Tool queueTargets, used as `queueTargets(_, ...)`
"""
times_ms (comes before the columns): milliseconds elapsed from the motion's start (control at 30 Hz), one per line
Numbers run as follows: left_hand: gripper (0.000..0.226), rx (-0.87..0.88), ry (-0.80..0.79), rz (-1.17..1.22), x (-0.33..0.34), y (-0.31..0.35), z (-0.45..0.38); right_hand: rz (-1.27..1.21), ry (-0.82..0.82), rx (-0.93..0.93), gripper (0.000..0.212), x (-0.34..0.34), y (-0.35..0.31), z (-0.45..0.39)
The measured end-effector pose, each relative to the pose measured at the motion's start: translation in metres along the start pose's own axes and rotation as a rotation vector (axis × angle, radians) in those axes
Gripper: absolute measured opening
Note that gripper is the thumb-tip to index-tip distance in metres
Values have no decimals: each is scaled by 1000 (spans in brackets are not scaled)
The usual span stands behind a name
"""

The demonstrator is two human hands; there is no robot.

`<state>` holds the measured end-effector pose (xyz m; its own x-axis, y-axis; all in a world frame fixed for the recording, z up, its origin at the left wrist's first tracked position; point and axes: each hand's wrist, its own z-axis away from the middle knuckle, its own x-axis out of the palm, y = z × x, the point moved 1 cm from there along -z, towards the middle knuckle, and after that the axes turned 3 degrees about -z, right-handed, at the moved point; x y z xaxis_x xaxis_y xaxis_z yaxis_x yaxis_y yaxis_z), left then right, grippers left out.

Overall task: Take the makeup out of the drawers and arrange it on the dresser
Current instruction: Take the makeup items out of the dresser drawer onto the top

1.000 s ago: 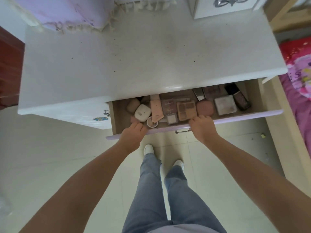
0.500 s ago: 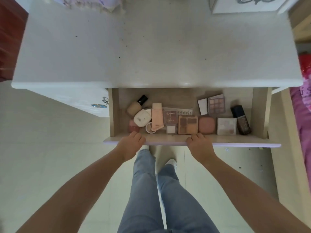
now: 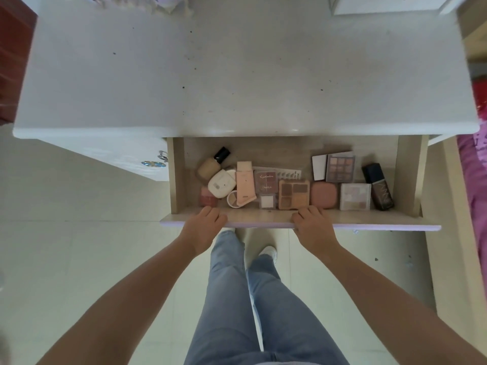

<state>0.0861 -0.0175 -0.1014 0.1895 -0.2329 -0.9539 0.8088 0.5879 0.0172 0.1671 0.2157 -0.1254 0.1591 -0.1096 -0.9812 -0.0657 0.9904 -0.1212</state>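
Nearest the camera, the front panel of the drawer (image 3: 369, 223) is being gripped by both hands: the left hand (image 3: 203, 229) is curled over its top edge toward the left end, and the right hand (image 3: 313, 227) is clamped over the same edge near the middle, fingers hooked inside. The two-handed hold is probably being used so that the wide drawer is drawn out evenly.

Just beyond the fingers, the makeup is being kept in a loose row against the front wall. A white compact (image 3: 221, 180), a pink tube (image 3: 245, 183) and a brown eyeshadow palette (image 3: 294, 193) are being crowded together, with a round pink compact (image 3: 324, 194) and a dark foundation bottle (image 3: 379, 186) lying to the right. Nothing is being lifted yet.

Farther back, the dresser top (image 3: 237, 75) is being left bare, apparently as room for the arranging still to be done.
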Motion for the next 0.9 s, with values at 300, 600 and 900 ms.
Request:
queueTargets(300, 32, -422, -133, 337, 3, -26, -15, -358, -321, 170, 45, -1, -11, -31)
queueTargets(600, 46, -700, -248, 424, 29, -87, -96, -386, -230, 457, 54, 23, -64, -150)
queueTargets(900, 33, -568, -228, 412, 38, -101, -83, -609, -45, 700, 27, 23, -73, -152)
